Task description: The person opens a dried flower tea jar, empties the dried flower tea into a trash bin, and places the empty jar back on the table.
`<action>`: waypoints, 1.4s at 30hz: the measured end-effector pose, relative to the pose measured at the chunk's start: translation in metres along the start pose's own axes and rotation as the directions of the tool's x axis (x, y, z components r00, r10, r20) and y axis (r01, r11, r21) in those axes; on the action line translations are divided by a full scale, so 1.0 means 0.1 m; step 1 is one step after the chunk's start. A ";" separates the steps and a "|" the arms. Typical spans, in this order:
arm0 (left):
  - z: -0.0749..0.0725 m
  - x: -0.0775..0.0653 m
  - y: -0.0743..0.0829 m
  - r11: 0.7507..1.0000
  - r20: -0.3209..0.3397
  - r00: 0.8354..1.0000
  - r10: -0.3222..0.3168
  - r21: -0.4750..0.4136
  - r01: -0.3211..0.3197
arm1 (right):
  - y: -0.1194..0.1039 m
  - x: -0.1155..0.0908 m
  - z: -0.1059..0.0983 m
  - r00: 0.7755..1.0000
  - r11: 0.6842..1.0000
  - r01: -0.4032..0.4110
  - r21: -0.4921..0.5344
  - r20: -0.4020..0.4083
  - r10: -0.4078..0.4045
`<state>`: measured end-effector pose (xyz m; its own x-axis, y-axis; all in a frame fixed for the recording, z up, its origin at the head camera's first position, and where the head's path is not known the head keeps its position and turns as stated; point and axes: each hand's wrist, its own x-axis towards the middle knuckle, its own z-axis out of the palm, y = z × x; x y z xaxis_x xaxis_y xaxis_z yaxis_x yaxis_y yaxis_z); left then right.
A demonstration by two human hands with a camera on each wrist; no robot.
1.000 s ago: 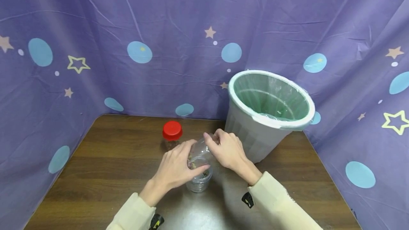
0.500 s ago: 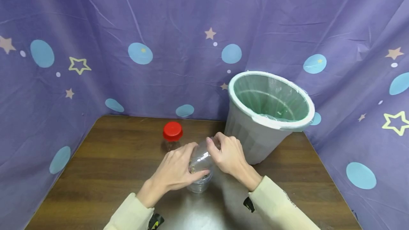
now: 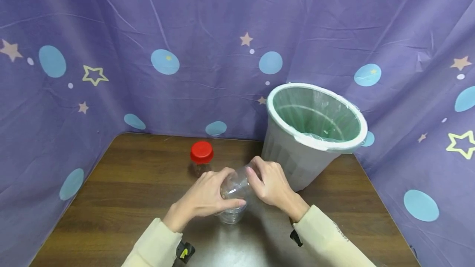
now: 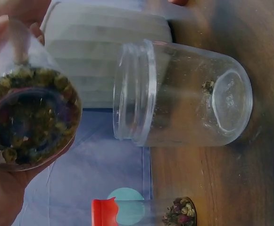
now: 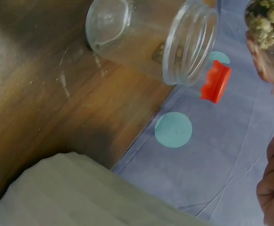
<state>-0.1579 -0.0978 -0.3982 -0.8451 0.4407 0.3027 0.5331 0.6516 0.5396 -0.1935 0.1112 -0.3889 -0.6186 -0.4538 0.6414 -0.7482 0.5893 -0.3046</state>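
A clear, round plastic container (image 3: 234,187) is grasped in curled fingers (image 3: 224,173): left hand (image 3: 204,196) low, right hand (image 3: 271,183) higher.

Curtained nook, star-print cloth (image 3: 208,19) on 3 sides, wood-grain table (image 3: 130,184)

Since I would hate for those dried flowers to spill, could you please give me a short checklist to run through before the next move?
1. Clear jar unlidded: ok, its threaded rim is bare.
2. Clear jar standing upright on the table: ok.
3. Two-handed grip on the held container: ok, left hand round the lower part, right hand at the upper end.
4. Dried flowers clear of the mouth: cannot tell, the container's opening is not plainly visible.
5. Clear jar clean inside: cannot tell, small bits show near its bottom, perhaps inside.
6. Red lid on the other jar: ok.
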 end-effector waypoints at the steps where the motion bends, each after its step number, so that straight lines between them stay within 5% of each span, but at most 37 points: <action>1: 0.00 0.01 0.00 1.000 0.022 1.000 -0.010 -0.023 0.010 | 0.02 -0.01 -0.01 0.999 0.999 0.033 -0.004 -0.002 -0.033; 7: -0.07 0.05 -0.03 0.969 0.133 0.991 0.025 -0.247 0.008 | 0.07 0.00 -0.03 0.981 0.981 0.194 -0.019 -0.006 -0.194; 9: -0.09 0.05 -0.07 0.924 0.193 0.979 0.061 -0.382 0.018 | 0.05 0.02 -0.04 0.971 0.971 0.238 -0.019 -0.010 -0.238; 12: -0.10 0.03 -0.15 0.817 0.287 0.951 0.118 -0.573 0.072 | 0.01 0.06 -0.05 0.954 0.954 0.299 -0.001 0.007 -0.299; 15: -0.07 0.00 -0.21 0.761 0.317 0.939 0.135 -0.640 0.106 | -0.02 0.09 -0.07 0.950 0.953 0.301 0.046 0.075 -0.304; 21: -0.06 0.00 -0.18 0.830 0.241 0.969 0.046 -0.549 0.097 | -0.03 0.13 -0.15 0.966 0.983 0.095 0.155 0.224 -0.129; 28: -0.10 0.02 -0.05 0.939 0.087 0.992 -0.088 -0.325 0.112 | -0.11 0.23 -0.26 0.967 0.979 -0.159 0.129 0.219 0.128; 31: -0.10 0.02 0.01 0.976 0.025 0.989 -0.146 -0.161 0.148 | -0.14 0.26 -0.29 0.939 0.962 -0.270 0.039 0.231 0.254; 35: -0.08 0.02 0.07 0.987 -0.055 0.986 -0.155 0.032 0.157 | -0.17 0.29 -0.31 0.859 0.903 -0.427 -0.042 0.293 0.420; 39: -0.05 0.03 0.09 0.982 -0.128 0.984 -0.120 0.130 0.136 | -0.17 0.29 -0.30 0.794 0.852 -0.513 -0.103 0.322 0.516; 42: -0.04 0.03 0.09 0.979 -0.155 0.982 -0.105 0.157 0.129 | -0.17 0.29 -0.30 0.774 0.838 -0.532 -0.120 0.332 0.539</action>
<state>-0.1557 -0.0927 -0.3895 -0.8924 0.2687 0.3626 0.4189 0.7921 0.4439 -0.1918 0.1085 -0.3440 -0.9616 -0.2558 0.0990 -0.2697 0.8158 -0.5117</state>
